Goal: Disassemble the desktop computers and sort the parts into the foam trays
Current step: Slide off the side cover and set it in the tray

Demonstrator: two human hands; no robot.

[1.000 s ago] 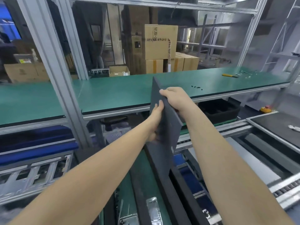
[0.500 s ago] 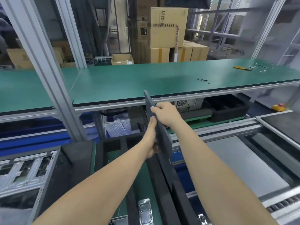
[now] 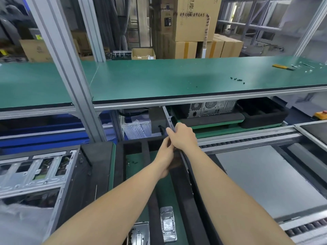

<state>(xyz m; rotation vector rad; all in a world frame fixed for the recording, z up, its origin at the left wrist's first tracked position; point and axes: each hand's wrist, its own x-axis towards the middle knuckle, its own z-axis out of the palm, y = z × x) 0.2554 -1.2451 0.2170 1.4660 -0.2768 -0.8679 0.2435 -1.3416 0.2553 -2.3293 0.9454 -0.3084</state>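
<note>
Right now both hands grip the side panel (image 3: 170,119) edge-on: the right hand (image 3: 183,137) is closed over its top edge, the left hand (image 3: 167,152) pressed against its near face. Its long axis runs away from the person, directly above the narrow slot of the foam tray (image 3: 178,191), so the drop looks straight down.

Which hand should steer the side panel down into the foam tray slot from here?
Probably the right hand: it grips the side panel's top edge, above the foam tray. The left hand only braces the panel's face lower down.
</note>
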